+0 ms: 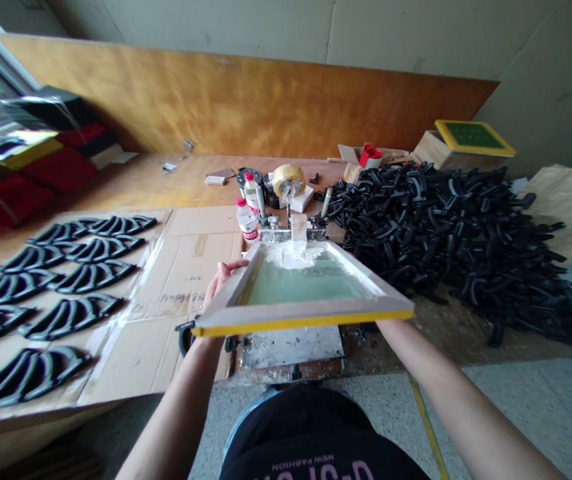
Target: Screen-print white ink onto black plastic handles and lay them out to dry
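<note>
A screen-printing frame point(306, 315) with a yellow front edge is tilted, its near side raised above a metal base plate point(293, 347). White ink point(293, 257) lies at the far end of its greenish mesh point(301, 283), below a pale squeegee-like block point(299, 230). At the left rail, my left hand point(220, 280) is closed against the frame, its lower part hidden. My right hand is hidden under the frame's right side; only the wrist and forearm show. A curved black piece point(185, 338) is by my left wrist.
Fan-shaped black parts point(86, 275) lie in rows on cardboard point(166, 293) at left. A big heap of black parts point(416, 227) covers the right side. Bottles point(247, 221), a tape roll point(289, 180) and clamp posts point(327, 201) stand behind the frame. A wooden board point(246, 100) backs the table.
</note>
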Demonstrator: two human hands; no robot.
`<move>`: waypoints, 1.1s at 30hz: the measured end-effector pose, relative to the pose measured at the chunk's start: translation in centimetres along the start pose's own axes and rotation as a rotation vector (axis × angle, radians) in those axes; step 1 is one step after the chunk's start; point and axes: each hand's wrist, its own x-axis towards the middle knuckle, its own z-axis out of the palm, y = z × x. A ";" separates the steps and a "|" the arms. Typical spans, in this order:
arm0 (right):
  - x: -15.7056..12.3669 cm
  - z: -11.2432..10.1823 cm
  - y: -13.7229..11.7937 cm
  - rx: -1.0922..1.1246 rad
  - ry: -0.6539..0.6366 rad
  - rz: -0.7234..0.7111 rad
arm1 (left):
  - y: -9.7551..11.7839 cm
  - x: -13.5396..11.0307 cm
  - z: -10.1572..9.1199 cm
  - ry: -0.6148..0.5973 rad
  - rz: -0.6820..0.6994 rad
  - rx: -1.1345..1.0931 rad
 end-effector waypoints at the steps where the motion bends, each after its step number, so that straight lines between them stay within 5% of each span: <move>1: 0.5 -0.9 0.4 -0.020 0.030 0.036 | -0.7 -0.7 -0.5 -0.037 -0.052 0.051; 3: 1.9 -1.8 0.1 -0.070 0.112 0.076 | -2.3 -2.1 -1.4 -0.103 -0.149 0.155; 6: 4.5 -0.9 -2.9 -0.179 0.139 -0.100 | -5.5 -3.3 -1.7 -0.137 -0.306 0.170; 9: 6.6 1.6 -6.4 -0.305 -0.052 -0.315 | -8.9 -3.4 -1.4 -0.136 -0.355 0.110; 14: 5.5 4.8 -8.4 -0.450 -0.313 -0.293 | -12.3 -2.9 -1.5 -0.161 -0.326 0.129; 21: 0.7 2.3 -8.4 -0.325 -0.533 -0.685 | -12.9 -2.9 -1.5 -0.114 -0.315 0.149; 23: 1.0 1.8 -8.4 -0.272 -0.553 -0.676 | -12.5 -3.0 -1.4 -0.108 -0.318 0.144; 28: 0.1 3.2 -7.7 -0.320 -0.343 -0.605 | -11.3 -3.3 -1.3 -0.115 -0.333 0.132; 33: -0.7 3.3 -7.6 -0.232 -0.396 -0.638 | -10.5 -3.4 -1.2 -0.113 -0.357 0.118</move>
